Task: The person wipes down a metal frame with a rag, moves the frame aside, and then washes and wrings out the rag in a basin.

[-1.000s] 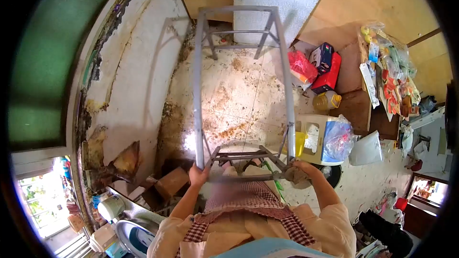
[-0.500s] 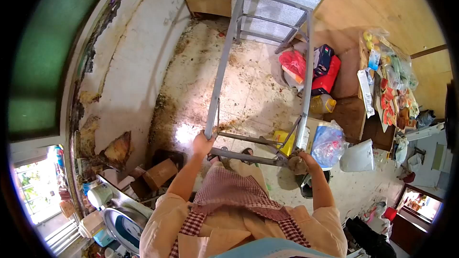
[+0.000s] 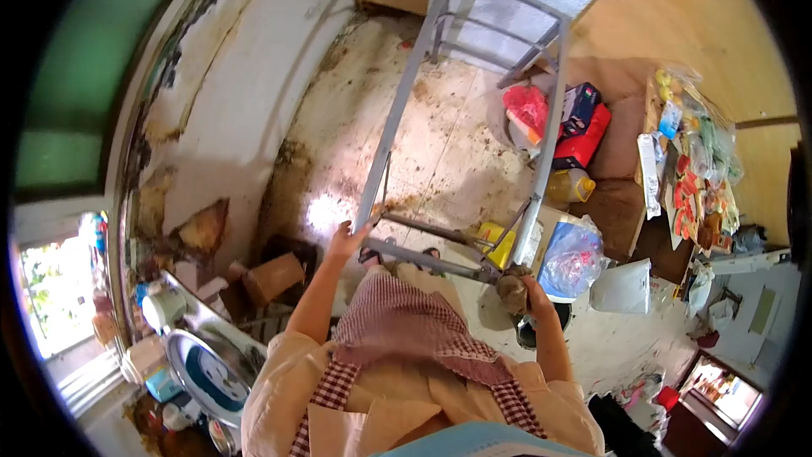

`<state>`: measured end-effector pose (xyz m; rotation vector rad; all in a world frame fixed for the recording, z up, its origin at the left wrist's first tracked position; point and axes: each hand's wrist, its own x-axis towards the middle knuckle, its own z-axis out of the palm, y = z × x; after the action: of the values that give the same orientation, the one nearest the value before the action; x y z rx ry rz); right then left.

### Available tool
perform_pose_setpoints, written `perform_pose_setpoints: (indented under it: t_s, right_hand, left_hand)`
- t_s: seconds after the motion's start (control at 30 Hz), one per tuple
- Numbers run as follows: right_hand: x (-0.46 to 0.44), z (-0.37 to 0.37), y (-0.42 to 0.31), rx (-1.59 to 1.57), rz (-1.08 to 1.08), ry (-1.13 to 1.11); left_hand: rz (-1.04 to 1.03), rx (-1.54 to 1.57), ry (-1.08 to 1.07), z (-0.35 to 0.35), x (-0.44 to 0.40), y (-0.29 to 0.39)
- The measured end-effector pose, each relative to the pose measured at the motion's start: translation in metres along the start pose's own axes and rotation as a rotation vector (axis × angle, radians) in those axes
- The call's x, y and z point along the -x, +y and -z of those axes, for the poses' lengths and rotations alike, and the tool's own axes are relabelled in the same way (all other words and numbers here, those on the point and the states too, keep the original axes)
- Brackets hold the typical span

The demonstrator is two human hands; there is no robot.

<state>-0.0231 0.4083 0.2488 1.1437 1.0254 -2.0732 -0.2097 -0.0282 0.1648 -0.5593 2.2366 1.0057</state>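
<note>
Right grip (image 3: 539,298) partly behind cloth (image 3: 511,294)

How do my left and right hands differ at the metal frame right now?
The left hand looks bare, while the right hand holds a crumpled brown cloth.
The left hand is at the near left corner of the metal frame; the right hand is at the near right corner.
Both are at its near end; how firm either grip is, I can't tell.
</note>
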Motion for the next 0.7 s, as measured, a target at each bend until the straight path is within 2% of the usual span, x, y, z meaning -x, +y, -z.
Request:
perform_pose_setpoints:
  t_s: [0.07, 0.1, 0.13, 0.2, 0.23, 0.37, 0.43, 0.47, 0.5, 0.63, 0.67, 0.7]
  right_hand:
    - [0.015, -0.015, 0.006, -0.050, -0.008, 0.087]
    - [0.016, -0.017, 0.013, -0.088, -0.040, 0.086]
    - [0.015, -0.017, 0.020, -0.149, -0.012, 0.103]
    - [0.009, -0.014, 0.032, -0.263, 0.054, 0.137]
    - [0.007, -0.006, 0.038, -0.289, 0.117, 0.085]
    - [0.021, 0.002, 0.029, -0.249, 0.207, 0.026]
    - [0.031, -0.003, 0.020, -0.278, 0.236, 0.125]
    - [0.035, -0.013, 0.013, -0.265, 0.253, 0.134]
    - [0.042, -0.024, 0.006, -0.178, 0.292, -0.094]
    - [0.037, -0.097, -0.007, 0.033, 0.294, 0.390]
    - [0.032, -0.114, -0.007, 0.083, 0.367, 0.230]
    - [0.025, -0.130, -0.007, 0.151, 0.427, 0.194]
  left_hand:
    - [0.245, 0.453, -0.203, 0.002, 0.020, 0.013]
    - [0.260, 0.339, -0.092, 0.008, 0.037, 0.036]
    - [0.243, 0.268, -0.134, 0.015, 0.043, 0.045]
    - [0.174, 0.161, -0.154, 0.000, 0.020, 0.014]
    - [0.136, 0.142, -0.172, -0.012, 0.011, -0.003]
    - [0.033, 0.059, -0.408, -0.023, 0.037, 0.013]
    - [0.032, -0.046, -0.511, -0.021, 0.055, 0.032]
    - [-0.088, -0.031, -0.472, -0.034, 0.058, 0.019]
    - [-0.138, -0.085, -0.493, -0.041, 0.053, 0.010]
    - [-0.192, -0.336, -0.568, -0.012, 0.052, 0.018]
    - [-0.284, -0.266, -0.485, -0.004, 0.052, 0.017]
    - [-0.374, -0.199, -0.404, 0.004, 0.054, 0.015]
